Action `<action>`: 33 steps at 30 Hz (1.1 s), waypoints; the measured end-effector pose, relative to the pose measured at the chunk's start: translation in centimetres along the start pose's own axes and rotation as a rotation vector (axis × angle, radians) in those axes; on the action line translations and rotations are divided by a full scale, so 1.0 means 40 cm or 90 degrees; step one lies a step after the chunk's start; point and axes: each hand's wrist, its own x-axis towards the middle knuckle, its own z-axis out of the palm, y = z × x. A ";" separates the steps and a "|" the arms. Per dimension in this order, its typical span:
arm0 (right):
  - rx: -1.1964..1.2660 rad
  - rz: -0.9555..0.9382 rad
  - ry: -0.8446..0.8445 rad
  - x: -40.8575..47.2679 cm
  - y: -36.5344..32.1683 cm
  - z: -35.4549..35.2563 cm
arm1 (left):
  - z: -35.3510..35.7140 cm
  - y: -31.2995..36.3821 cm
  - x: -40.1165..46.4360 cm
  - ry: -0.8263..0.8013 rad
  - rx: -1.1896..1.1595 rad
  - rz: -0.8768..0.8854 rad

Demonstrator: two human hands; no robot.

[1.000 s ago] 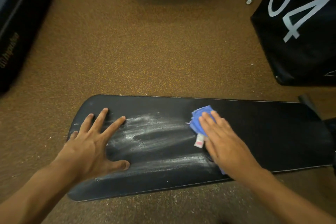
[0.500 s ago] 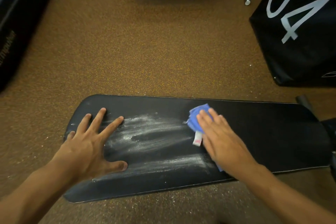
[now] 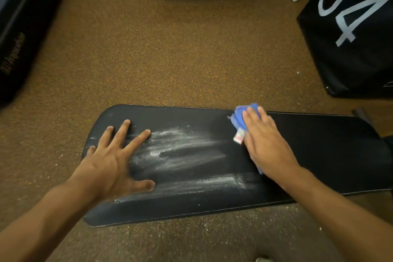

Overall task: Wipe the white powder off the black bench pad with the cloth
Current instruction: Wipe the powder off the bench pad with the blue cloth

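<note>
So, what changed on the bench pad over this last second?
The right hand, pressing flat on the blue cloth, slid it away from the person to the far edge of the bench pad. Nothing was gripped or released. The left hand stayed flat on the pad's left end, and the white powder streaks look unchanged.

Dim warm indoor light, soft shadows, wide-angle bending at edges, slight blur

I read a large pale "04" on the black box (image 3: 350,59) to my right; the lettering (image 3: 13,53) on the dark block (image 3: 19,6) at my left is too blurred
</note>
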 end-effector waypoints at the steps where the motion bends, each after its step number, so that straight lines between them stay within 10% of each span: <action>1: 0.013 0.040 0.012 0.040 -0.021 0.005 | 0.001 0.001 0.001 0.001 -0.001 0.001; 9: -0.021 -0.212 -0.042 -0.075 -0.123 0.015 | 0.002 -0.006 0.001 0.009 -0.026 0.002; 16: 0.027 0.054 0.034 0.052 -0.082 0.024 | 0.007 -0.002 0.004 0.008 -0.002 -0.001; 23: -0.027 -0.237 -0.033 -0.105 -0.116 0.018 | -0.002 -0.003 -0.001 0.001 -0.009 -0.002; 30: 0.026 0.021 0.040 0.042 -0.119 0.033 | 0.004 -0.001 0.003 -0.001 -0.015 -0.004; 33: 0.006 -0.079 0.020 0.006 -0.187 0.044 | -0.003 0.004 0.000 -0.005 -0.004 -0.011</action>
